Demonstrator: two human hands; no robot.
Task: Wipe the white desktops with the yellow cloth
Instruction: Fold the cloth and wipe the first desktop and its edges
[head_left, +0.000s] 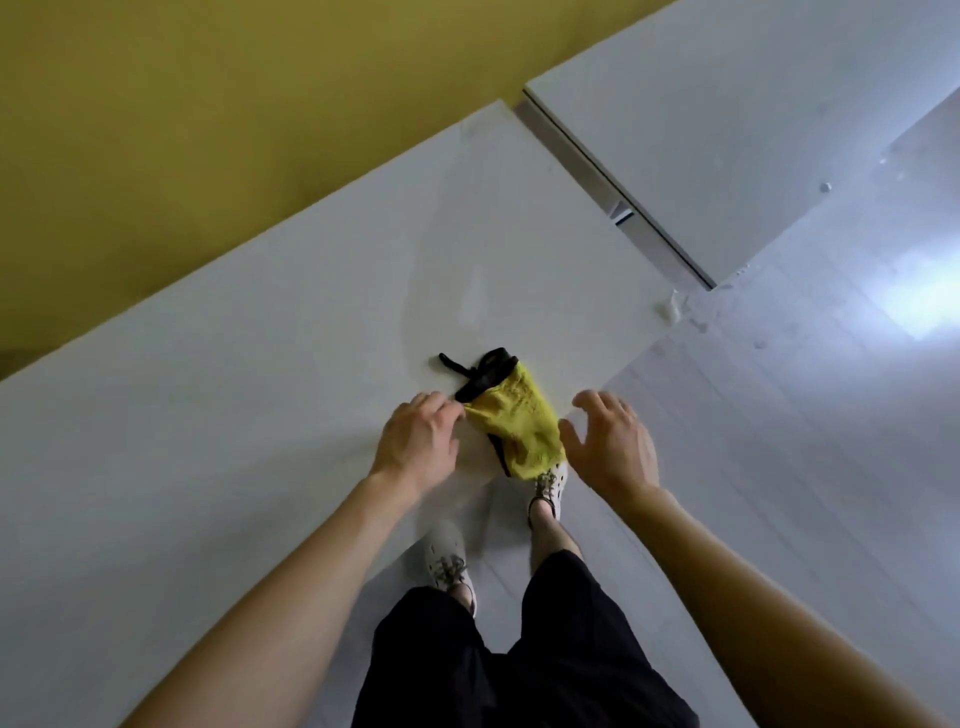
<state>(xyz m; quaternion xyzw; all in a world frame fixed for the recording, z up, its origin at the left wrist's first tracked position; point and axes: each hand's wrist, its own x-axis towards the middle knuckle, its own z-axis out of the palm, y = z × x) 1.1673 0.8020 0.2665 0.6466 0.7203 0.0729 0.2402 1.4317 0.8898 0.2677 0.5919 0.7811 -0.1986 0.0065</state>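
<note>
Mid-task, probably. Pinching yellow cloth (519, 418) at near desktop (234, 364) edge with left hand (418, 441); right hand (613, 441) spread, empty. Faint wipe streaks (470, 301) ahead; far desktop (727, 130) seemingly unwiped.

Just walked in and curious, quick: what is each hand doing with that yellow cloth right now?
Left hand: fingers curled, pinching the edge of the yellow cloth.
Right hand: open, fingers spread, holding nothing.
</note>
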